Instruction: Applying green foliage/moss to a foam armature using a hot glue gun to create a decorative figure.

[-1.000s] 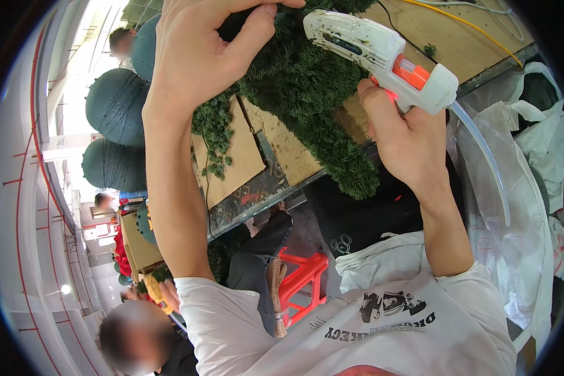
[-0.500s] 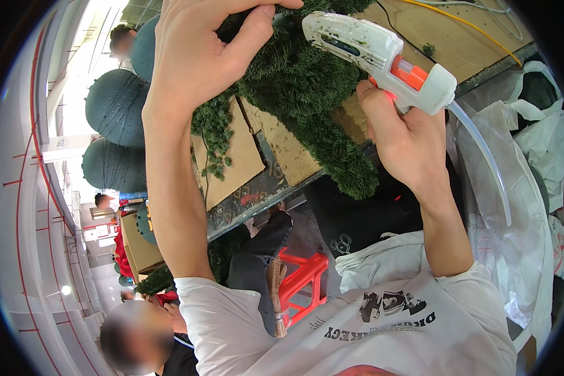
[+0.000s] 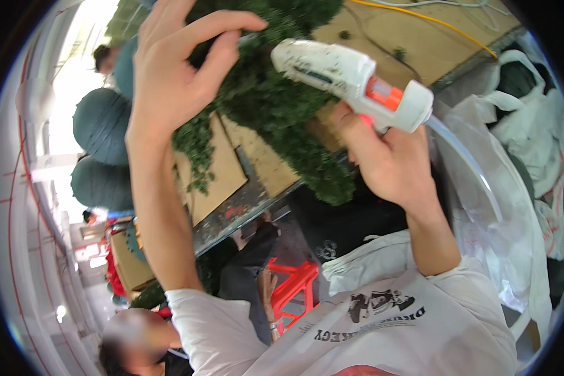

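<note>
My right hand (image 3: 391,156) is wrapped round the grip of a white hot glue gun (image 3: 332,66) with an orange part, its body flecked with dark bits. A long translucent glue stick (image 3: 467,153) trails from the gun's back end. The nozzle end points left toward a bushy piece of green artificial foliage (image 3: 282,106) on the table. Over the left side of that foliage is my left hand (image 3: 175,75), index finger stretched out and thumb apart from it. Nothing shows between them. Its other fingers run up to the top edge of the picture.
Cardboard (image 3: 413,37) covers the tabletop, crossed by a yellow cable (image 3: 432,25). Small foliage sprigs (image 3: 197,150) lie left. Dark green balls (image 3: 100,125) stand beyond my left arm. White bags (image 3: 526,125) fill the right side. Below are a red stool (image 3: 294,288) and a person (image 3: 138,341).
The view has shifted, so the scene sits further left and lower. My left index finger and thumb are further apart now. The glue gun remains in my right hand.
</note>
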The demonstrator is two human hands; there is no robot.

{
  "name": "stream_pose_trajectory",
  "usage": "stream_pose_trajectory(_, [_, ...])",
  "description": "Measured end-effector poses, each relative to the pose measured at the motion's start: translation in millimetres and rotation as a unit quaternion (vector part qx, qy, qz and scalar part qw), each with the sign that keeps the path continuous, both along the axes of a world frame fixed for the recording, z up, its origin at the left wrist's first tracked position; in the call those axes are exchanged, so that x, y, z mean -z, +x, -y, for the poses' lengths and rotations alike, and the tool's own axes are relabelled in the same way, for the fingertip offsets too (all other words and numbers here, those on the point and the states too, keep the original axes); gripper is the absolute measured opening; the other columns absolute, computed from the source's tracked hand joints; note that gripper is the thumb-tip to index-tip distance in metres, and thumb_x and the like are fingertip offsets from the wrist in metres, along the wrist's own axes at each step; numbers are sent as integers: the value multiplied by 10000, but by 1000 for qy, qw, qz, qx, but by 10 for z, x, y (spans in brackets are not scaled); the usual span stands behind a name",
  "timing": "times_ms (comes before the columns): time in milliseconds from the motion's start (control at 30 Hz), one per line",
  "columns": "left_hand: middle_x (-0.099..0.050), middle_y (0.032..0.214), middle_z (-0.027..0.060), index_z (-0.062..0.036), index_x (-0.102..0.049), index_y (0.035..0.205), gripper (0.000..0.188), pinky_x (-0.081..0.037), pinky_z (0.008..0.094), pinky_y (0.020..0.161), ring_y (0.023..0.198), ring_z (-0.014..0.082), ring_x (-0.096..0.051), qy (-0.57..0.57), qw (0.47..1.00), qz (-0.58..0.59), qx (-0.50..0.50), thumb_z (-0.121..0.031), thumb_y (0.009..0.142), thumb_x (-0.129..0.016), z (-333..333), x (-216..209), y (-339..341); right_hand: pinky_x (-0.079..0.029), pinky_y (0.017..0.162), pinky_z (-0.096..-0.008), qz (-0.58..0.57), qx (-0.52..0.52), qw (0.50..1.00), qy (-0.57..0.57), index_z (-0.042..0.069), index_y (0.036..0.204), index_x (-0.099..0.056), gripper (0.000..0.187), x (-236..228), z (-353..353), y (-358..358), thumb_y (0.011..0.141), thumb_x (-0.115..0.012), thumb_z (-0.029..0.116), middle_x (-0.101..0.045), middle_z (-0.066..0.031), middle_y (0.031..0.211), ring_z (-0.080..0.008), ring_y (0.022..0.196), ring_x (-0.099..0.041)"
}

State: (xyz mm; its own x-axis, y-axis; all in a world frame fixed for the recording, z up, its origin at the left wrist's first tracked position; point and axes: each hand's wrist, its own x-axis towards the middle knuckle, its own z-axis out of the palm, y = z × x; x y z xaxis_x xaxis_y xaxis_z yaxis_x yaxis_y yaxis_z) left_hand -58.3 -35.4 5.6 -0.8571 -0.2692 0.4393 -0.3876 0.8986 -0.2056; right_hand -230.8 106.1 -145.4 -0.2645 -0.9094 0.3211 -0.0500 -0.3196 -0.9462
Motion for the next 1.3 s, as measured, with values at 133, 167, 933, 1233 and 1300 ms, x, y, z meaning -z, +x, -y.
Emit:
stream_pose_trajectory(133, [-598,1475,77,-136,-800,1080,247,-379,451,1168,1422,312,-492,-52,996,52,44,-79,968,-588,100,-27,89,-445,497,-266,125,18,992,-14,-5,1001,-680,160,177,72,-307,942,-603,123,-673,-38,837,-79,548,-567])
stream_pose_trajectory(167, [-597,1479,78,-134,-799,1072,237,-364,473,1189,1447,312,-470,-46,997,50,29,-92,978,-585,79,-39,96,-432,474,-271,137,32,988,61,-22,1009,-688,209,98,106,-484,942,-586,147,-677,-62,876,-88,524,-551])
stream_pose_trajectory(933, [-610,1467,68,-107,-777,1026,220,-376,465,1189,1445,319,-480,-83,995,53,23,-49,953,-578,114,0,11,-565,739,-444,-487,166,828,222,29,994,-760,234,754,2546,-3010,880,-657,206,-749,-176,883,-327,760,-715])
stream_pose_trajectory(1233, [-615,1456,98,-100,-765,979,212,-380,481,1162,1426,347,-493,-86,993,81,-9,-25,874,-596,69,-62,87,-568,874,-456,-468,200,845,162,40,1006,-769,249,964,3493,-2694,892,-709,253,-756,-171,1035,-337,986,-714])
stream_pose_trajectory(1300, [-614,1456,107,-99,-765,976,216,-378,486,1162,1423,354,-494,-85,992,96,-4,-20,869,-595,89,-96,76,-562,890,-458,-494,173,844,115,47,1046,-768,267,952,3614,-2685,885,-716,255,-752,-178,1060,-344,1013,-707])
